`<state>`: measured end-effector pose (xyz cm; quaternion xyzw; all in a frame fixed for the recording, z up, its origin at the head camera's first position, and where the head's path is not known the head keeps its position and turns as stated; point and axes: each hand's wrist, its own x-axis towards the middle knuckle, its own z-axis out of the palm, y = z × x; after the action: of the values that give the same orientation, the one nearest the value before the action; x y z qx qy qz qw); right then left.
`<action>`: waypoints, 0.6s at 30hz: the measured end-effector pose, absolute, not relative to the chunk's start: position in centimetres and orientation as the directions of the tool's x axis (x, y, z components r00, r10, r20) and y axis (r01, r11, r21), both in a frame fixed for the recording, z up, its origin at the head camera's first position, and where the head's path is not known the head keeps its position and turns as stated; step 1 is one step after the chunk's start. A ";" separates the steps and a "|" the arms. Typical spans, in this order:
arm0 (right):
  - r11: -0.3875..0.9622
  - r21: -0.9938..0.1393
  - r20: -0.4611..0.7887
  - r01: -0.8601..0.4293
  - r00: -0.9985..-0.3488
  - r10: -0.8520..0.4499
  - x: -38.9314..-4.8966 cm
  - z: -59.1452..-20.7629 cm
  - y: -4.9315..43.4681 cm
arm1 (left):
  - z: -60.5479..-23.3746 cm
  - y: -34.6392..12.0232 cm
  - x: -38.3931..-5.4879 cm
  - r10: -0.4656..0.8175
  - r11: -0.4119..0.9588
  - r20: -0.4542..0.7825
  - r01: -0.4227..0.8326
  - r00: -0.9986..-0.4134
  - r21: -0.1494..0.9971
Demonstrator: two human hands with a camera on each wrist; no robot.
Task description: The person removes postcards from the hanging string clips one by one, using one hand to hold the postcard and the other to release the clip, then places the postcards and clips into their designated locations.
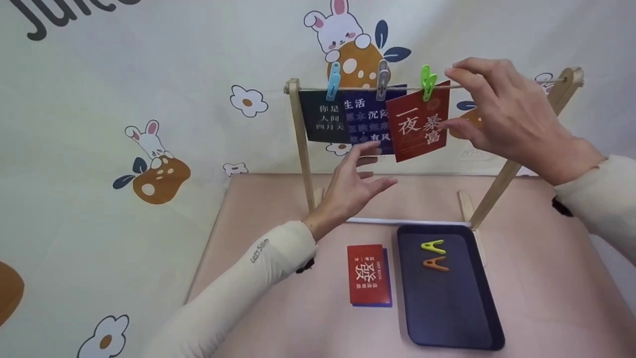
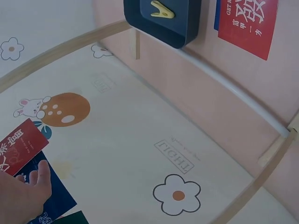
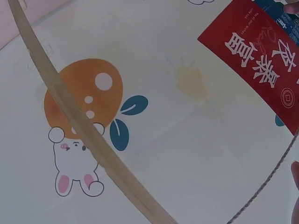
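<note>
A red card (image 1: 418, 122) with white characters hangs from the rope (image 1: 507, 83) by a green clothespin (image 1: 427, 83). My right hand (image 1: 516, 112) is at the card's right edge, thumb and fingers spread apart; whether the thumb touches the card is unclear. Below and left of it, my left hand (image 1: 350, 181) reaches up with loosely bent fingers in front of a blue card (image 2: 56, 189), holding nothing. The blue card hangs by a grey clothespin (image 1: 382, 82), partly behind the red one. A dark green card (image 1: 323, 117) hangs leftmost by a light blue clothespin (image 1: 334, 82).
The rope runs between two wooden posts (image 1: 301, 144) of a stand on the pink table (image 1: 268, 238). In front lies a dark tray (image 1: 447, 313) with a yellow-green clothespin (image 1: 432, 246) and an orange clothespin (image 1: 436, 264). Left of it, another red card (image 1: 368, 291) covers a blue one.
</note>
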<state>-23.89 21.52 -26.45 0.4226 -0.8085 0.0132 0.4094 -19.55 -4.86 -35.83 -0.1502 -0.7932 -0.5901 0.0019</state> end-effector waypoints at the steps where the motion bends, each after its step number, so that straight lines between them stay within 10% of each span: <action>1: 0.645 0.327 0.669 -0.691 -0.313 -0.674 -24.0 -26.2 21.4 | -35.7 -4.8 -19.6 0.232 0.251 0.182 0.239 -0.956 0.938; 11: 0.670 0.279 0.571 -0.688 -0.442 -0.691 -24.9 -23.8 19.8 | -35.0 -4.1 -20.4 0.187 0.195 0.183 0.219 -0.965 0.956; 18: 0.765 0.043 0.433 -0.643 -0.678 -0.594 -25.3 -21.5 18.2 | -34.6 -3.5 -21.6 0.154 0.135 0.214 0.235 -0.965 0.963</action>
<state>-25.29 18.22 -21.50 0.3382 -0.9142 0.0566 0.2158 -21.61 -3.52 -34.63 -0.1290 -0.7528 -0.6447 0.0314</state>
